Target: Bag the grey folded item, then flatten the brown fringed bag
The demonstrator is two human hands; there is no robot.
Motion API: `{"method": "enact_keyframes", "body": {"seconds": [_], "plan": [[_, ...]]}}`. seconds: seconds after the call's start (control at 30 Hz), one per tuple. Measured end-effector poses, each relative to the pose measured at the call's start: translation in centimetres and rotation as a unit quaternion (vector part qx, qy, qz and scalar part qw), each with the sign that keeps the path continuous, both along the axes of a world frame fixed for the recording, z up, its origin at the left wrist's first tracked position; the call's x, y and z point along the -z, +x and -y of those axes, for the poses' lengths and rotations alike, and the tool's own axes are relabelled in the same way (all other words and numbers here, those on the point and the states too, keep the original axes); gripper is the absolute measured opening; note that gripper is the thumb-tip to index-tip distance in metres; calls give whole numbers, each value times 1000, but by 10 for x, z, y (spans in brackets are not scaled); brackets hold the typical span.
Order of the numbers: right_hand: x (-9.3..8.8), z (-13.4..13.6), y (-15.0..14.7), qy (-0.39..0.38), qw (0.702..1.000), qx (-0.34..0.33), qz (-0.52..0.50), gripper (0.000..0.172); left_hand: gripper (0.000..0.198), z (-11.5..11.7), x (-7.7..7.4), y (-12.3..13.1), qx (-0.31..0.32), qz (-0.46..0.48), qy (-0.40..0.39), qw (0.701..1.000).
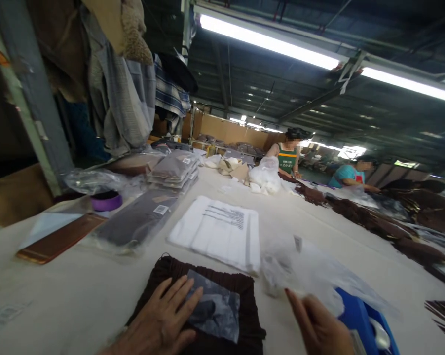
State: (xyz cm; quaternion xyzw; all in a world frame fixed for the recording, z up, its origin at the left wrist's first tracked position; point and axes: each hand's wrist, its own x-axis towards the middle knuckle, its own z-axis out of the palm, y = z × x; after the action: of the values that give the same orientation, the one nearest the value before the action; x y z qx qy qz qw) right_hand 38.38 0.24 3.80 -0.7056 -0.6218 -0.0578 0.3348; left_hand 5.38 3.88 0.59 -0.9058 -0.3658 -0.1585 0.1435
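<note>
Dark brown gathered fabric [241,283] lies folded on the pale table at the lower centre. A small clear plastic packet [222,310] with something dark inside rests on top of it. My left hand [166,313] lies flat with fingers spread over the fabric, its fingertips at the packet's left edge. To the right, my right hand [313,318] is raised over the table, index finger extended, the other fingers partly hidden. Beside it are crumpled clear plastic bags [304,261] and a blue tape dispenser [366,315]. Beyond the fabric sits a stack of printed white bags [218,229].
On the left are a bagged grey garment [137,217], a brown phone-like slab [59,239], a purple tape roll [106,200] and stacked bagged items [174,167]. Brown garments [370,217] line the right edge. Two people stand farther back. Clothes hang upper left.
</note>
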Motion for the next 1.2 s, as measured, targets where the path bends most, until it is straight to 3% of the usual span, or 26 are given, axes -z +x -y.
{"method": "enact_keyframes", "body": {"seconds": [0.07, 0.13, 0.17, 0.2, 0.27, 0.33, 0.5, 0.67, 0.8, 0.9, 1.0, 1.2], "plan": [[-2, -45, -54, -30, 992, -112, 40, 45, 54, -5, -7, -5, -5, 11, 34, 999], [4, -88, -86, -61, 974, -190, 106, 28, 45, -13, -13, -13, -15, 37, 74, 996], [9, -107, -96, -77, 964, -215, 134, 15, 41, -18, -15, -18, -22, 55, 93, 994], [17, -124, -103, -93, 955, -235, 156, 15, 38, -24, -17, -24, -30, 72, 110, 991], [33, -149, -111, -114, 941, -263, 181, 28, 34, -36, -20, -36, -47, 100, 134, 985], [47, -163, -114, -126, 931, -285, 191, 25, 31, -48, -21, -47, -56, 106, 145, 982], [61, -169, -117, -159, 922, -309, 170, 25, 30, -75, -20, -60, -49, 126, 116, 984], [53, -179, -116, -198, 953, -221, 61, 15, 18, -109, -20, -40, -39, 132, -94, 986], [46, -195, -114, -240, 952, -180, -54, 12, 17, -134, -22, -8, -29, 103, -202, 973], [45, -204, -112, -256, 942, -187, -110, 21, 26, -149, -22, 19, -30, 64, -229, 971], [45, -207, -110, -242, 941, -204, -123, 25, 21, -160, -23, 41, -41, 42, -228, 972], [43, -194, -102, -121, 962, -242, -33, 16, 18, -172, -25, 52, -60, -15, -199, 978]]}}
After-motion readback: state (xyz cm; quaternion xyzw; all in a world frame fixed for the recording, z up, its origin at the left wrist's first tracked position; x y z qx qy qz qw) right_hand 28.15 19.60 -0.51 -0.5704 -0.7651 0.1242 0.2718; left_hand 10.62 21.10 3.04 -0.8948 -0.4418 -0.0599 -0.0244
